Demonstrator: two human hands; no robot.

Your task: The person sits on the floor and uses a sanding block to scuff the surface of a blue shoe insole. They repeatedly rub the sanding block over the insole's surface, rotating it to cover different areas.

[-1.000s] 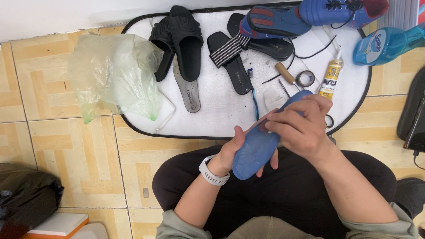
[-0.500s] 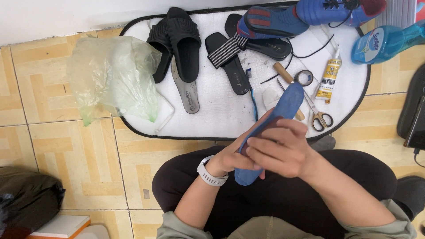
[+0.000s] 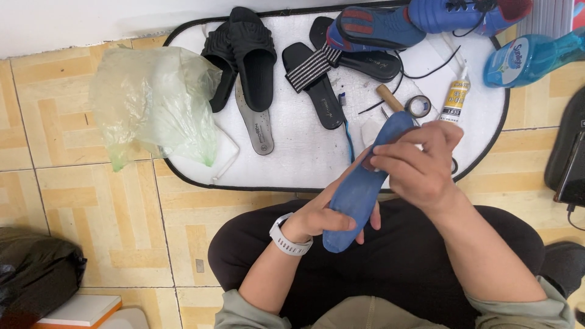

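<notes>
A blue shoe insole (image 3: 359,183) is held over my lap, tilted with its toe end toward the mat. My left hand (image 3: 317,216), with a white watch on the wrist, grips its lower heel end from underneath. My right hand (image 3: 417,164) lies over its upper part, fingers pressed on the surface and thumb near the edge. Just beyond my right hand, on the white oval mat (image 3: 292,164), are a glue tube (image 3: 455,96), a small tape roll (image 3: 418,106) and a wooden-handled tool (image 3: 389,97).
The mat also carries black slides (image 3: 247,52), a black sandal with a striped strap (image 3: 314,82), a grey insole (image 3: 256,125), blue sneakers (image 3: 420,21) and a blue toothbrush (image 3: 347,131). A green plastic bag (image 3: 152,103) lies left, a blue spray bottle (image 3: 530,56) right, a black bag (image 3: 36,280) lower left.
My right hand slid down the insole toward my lap, then back up toward its toe end. The insole has tilted a little; my left hand keeps its grip.
</notes>
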